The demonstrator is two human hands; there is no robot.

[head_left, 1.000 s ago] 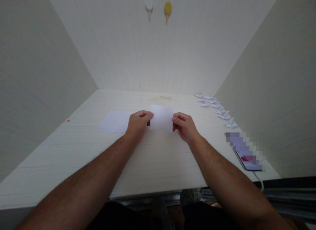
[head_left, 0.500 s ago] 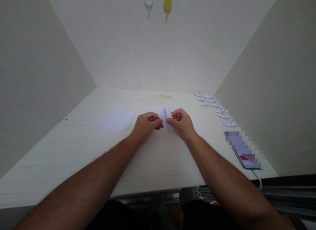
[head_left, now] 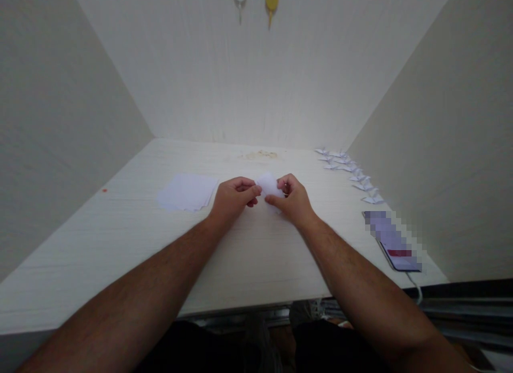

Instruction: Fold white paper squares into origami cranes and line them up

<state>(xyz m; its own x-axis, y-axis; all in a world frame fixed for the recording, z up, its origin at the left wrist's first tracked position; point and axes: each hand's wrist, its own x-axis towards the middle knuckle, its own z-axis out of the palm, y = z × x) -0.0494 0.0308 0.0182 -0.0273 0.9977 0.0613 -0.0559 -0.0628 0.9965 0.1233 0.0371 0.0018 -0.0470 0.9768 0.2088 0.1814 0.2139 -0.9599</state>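
Between my hands, over the middle of the table, is a small folded sheet of white paper (head_left: 267,183). My left hand (head_left: 237,195) pinches its left edge with thumb and fingertips. On the other side my right hand (head_left: 292,197) is closed on the paper, its thumb pressed across the front and the fingers curled behind. The right hand's fingers partly cover the sheet, so its exact folds cannot be made out. Left of my left hand lies a loose stack of white paper sheets (head_left: 187,191).
Several folded white paper cranes (head_left: 364,186) line the table's right side near the wall. A phone (head_left: 395,242) with a cable (head_left: 417,292) lies at the front right. Two hooks, one yellow (head_left: 271,0), are on the back wall (head_left: 256,84). Walls enclose the white table (head_left: 248,271).
The paper's upright folded flap has been laid over, and the sheet now looks smaller and flatter. My right thumb has slid left across it. Both hands keep their grip.
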